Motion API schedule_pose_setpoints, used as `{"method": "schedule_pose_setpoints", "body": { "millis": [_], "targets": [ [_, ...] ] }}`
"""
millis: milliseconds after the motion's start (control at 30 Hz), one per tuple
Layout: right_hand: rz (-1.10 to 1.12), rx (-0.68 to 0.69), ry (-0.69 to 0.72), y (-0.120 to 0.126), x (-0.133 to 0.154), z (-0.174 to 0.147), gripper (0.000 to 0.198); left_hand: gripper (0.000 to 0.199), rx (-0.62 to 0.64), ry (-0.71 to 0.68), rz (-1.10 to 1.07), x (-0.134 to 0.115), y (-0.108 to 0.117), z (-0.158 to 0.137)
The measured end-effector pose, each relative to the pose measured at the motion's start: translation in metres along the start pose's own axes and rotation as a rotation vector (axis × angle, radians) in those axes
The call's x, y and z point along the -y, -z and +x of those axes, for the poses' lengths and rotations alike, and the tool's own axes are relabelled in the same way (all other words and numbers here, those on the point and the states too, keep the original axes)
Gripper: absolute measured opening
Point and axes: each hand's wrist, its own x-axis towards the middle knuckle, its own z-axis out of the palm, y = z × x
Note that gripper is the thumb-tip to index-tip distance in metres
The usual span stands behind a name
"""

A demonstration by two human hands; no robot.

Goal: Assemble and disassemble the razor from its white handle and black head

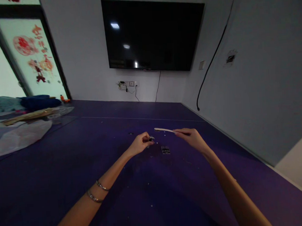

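My left hand [140, 143] pinches a small dark piece with a silvery edge [151, 138] between thumb and fingertips; its kind is too small to make out. To the right, my right hand [190, 136] is closed around the end of a slim white toothbrush [165, 129]. The brush's head points left, above and just right of the small piece, apart from it. Below and between the hands, a small dark rectangular part with pale markings [165, 150] lies on the purple floor [151, 185].
A small black strip [131, 133] and several white specks lie on the floor. Plastic sheeting [23, 135], cardboard [31, 116] and folded blue cloth [40, 102] sit at the left. A television [153, 35] hangs on the far wall; a black cable [211, 60] dangles at the right.
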Motion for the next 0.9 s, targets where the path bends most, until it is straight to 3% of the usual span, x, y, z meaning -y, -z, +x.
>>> {"method": "schedule_pose_setpoints", "body": {
  "millis": [233,567,733,900],
  "targets": [
    [-0.069,-0.021,0.063,-0.011,0.031,-0.005,0.023,0.023,-0.024,-0.044,0.059,-0.008,0.0,-0.003],
    [-0.057,-0.078,0.002,-0.015,0.021,-0.002,0.027,0.025,-0.052,-0.066,0.064,-0.013,-0.002,-0.003],
    [-0.003,0.017,0.004,-0.014,0.019,-0.002,0.027,0.024,-0.049,-0.061,0.084,-0.015,-0.003,-0.004],
    [-0.062,-0.076,0.004,-0.013,0.015,-0.003,0.025,0.023,-0.038,-0.081,0.082,-0.016,-0.005,-0.004]
  ]
}}
